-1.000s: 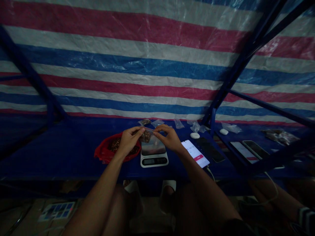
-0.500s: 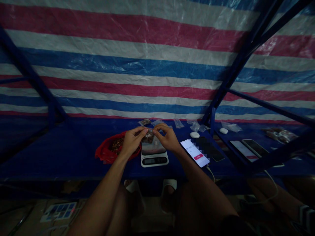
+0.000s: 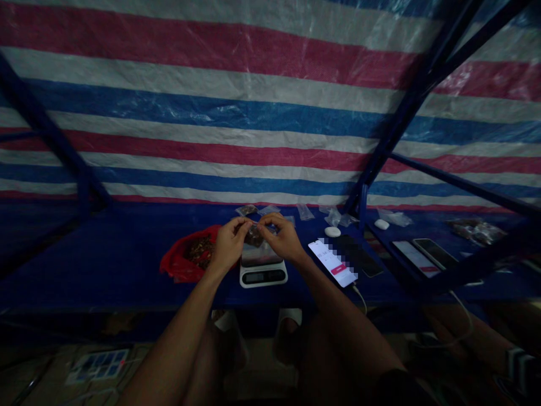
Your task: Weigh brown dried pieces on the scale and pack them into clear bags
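Bag (image 3: pixel 255 235): small, clear plastic, dark brown bits inside.

We reach both bare forearms forward from the bottom of the view, angled inward so that they converge toward the middle. Our bare left hand (image 3: pixel 230 243) and our bare right hand (image 3: pixel 284 238) meet almost fingertip to fingertip, backs turned up, wrists slightly raised. On each, thumb and forefinger are pinched together, with the other fingers curled loosely behind. Our bare knees show below, between the forearms.
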`<control>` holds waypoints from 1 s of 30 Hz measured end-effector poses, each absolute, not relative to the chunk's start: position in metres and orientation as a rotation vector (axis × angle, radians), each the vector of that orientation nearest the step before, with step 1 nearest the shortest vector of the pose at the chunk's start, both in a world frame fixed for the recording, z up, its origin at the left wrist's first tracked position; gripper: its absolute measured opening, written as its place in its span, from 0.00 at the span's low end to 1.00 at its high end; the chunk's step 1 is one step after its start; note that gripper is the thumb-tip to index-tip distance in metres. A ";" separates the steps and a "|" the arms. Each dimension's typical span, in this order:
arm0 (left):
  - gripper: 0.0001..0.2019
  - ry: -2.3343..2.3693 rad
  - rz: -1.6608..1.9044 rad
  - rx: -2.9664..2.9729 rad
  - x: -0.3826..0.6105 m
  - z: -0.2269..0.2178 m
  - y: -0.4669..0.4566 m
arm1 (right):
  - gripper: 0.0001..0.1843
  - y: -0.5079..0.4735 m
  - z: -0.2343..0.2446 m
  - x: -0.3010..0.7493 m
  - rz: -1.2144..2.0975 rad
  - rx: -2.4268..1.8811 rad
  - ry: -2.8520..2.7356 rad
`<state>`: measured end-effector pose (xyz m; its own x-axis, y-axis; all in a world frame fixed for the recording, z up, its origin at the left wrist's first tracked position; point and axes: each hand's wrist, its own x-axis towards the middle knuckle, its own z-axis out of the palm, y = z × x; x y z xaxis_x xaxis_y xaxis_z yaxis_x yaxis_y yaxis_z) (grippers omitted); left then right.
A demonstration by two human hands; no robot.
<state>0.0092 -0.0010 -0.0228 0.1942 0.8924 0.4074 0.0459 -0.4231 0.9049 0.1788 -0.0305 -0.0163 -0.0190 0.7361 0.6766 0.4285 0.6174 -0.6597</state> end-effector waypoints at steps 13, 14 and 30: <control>0.17 1.000 1.344 1.669 0.002 -0.018 0.002 | 0.07 -0.026 -0.017 0.179 0.325 -0.999 -1.713; 0.17 1.018 1.357 1.671 0.001 -0.017 0.003 | 0.08 -0.026 -0.017 0.181 0.328 -1.000 -1.726; 0.18 0.915 1.203 1.704 -0.011 -0.015 0.009 | 0.09 -0.025 -0.017 0.185 0.383 -0.995 -1.679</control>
<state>-0.0105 0.0091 -0.0155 0.2738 0.8974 0.3460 0.0944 -0.3831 0.9189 0.1849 -0.0254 -0.0169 -0.0540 0.7700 0.6358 0.4178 0.5957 -0.6860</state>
